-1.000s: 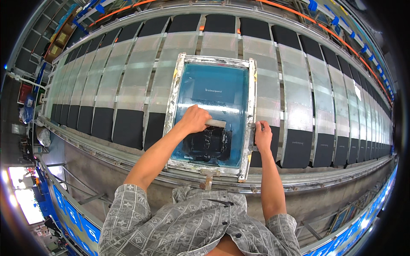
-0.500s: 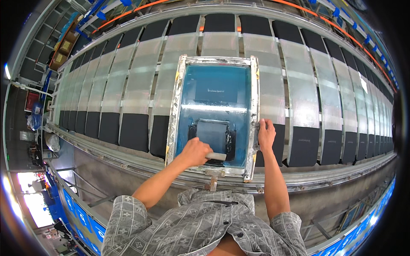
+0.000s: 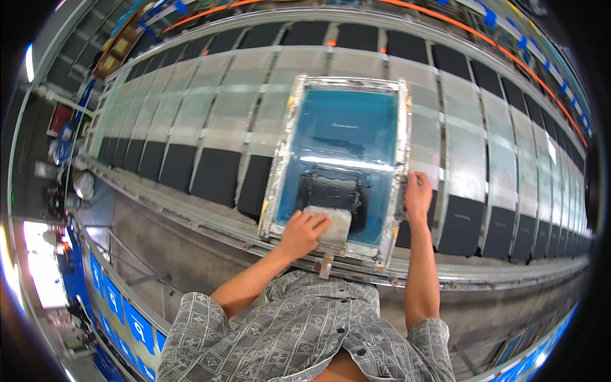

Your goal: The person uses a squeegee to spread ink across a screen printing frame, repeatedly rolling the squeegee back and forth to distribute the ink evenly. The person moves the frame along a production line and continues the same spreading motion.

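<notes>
A blue screen-printing screen (image 3: 344,134) in a smeared metal frame (image 3: 295,108) lies over a row of long pallets, with a patch of dark ink (image 3: 330,190) on its lower half. My left hand (image 3: 304,230) is closed on a grey squeegee (image 3: 333,234) at the screen's near edge, the blade tilted so its broad face shows. My right hand (image 3: 417,191) grips the right side of the frame, at a dark fitting partly hidden by the fingers.
Pallets with black pieces (image 3: 216,178) at both ends stretch left and right along a metal rail (image 3: 191,219). An orange hose (image 3: 471,28) runs behind them. Cardboard boxes (image 3: 116,47) stand at the back left, and blue panels (image 3: 118,299) line the lower left.
The squeegee moved from mid-screen down to the near edge and now leans with its face up. The dark ink patch shows glossy again. The view has rotated slightly; my right hand stays on the frame.
</notes>
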A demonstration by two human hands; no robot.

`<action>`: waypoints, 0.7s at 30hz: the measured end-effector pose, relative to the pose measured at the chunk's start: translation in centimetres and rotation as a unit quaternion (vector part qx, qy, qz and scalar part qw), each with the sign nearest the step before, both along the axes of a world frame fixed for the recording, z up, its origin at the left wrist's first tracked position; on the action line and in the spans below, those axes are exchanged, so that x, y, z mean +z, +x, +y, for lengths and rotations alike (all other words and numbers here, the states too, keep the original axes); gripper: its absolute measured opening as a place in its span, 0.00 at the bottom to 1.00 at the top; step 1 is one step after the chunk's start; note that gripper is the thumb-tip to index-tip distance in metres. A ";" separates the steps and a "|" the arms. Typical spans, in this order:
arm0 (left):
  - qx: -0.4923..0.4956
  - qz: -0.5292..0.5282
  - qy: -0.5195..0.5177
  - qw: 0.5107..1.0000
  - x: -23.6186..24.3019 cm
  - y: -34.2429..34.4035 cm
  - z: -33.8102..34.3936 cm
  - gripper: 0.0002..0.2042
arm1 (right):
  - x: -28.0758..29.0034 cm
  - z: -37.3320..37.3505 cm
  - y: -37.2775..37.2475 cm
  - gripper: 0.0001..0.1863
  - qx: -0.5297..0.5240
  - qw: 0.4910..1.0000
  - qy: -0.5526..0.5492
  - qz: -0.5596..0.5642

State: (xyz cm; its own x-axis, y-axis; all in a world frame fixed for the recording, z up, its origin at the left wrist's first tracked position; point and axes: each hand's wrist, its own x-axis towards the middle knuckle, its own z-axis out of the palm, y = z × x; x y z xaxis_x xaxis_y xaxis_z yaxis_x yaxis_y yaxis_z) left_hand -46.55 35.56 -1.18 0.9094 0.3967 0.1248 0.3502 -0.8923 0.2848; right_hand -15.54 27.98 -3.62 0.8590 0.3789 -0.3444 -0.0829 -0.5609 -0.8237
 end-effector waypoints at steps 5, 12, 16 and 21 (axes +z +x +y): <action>-0.008 0.018 -0.005 1.000 0.8 -4.0 4.3 0.26 | -2.4 3.2 -4.5 0.15 0.015 0.997 0.048 -0.051; 0.027 0.120 -0.057 0.991 1.6 -11.4 12.3 0.22 | -2.4 9.5 -14.4 0.14 0.019 0.996 0.076 -0.039; 0.025 0.111 -0.049 0.992 0.8 -12.5 12.1 0.17 | -3.6 10.3 -15.3 0.14 0.005 0.999 0.040 -0.036; -0.036 0.151 -0.141 0.978 2.2 -10.5 16.5 0.09 | -3.7 10.7 -15.7 0.15 0.013 0.997 0.001 -0.075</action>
State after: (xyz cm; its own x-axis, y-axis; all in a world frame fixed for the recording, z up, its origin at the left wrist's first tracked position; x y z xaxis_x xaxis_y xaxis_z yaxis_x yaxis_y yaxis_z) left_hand -57.07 52.09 0.98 0.9149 0.3097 -0.2590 0.3951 -0.8190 0.4162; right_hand -31.20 38.72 -7.34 0.8909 0.4016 -0.2120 0.0554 -0.5595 -0.8270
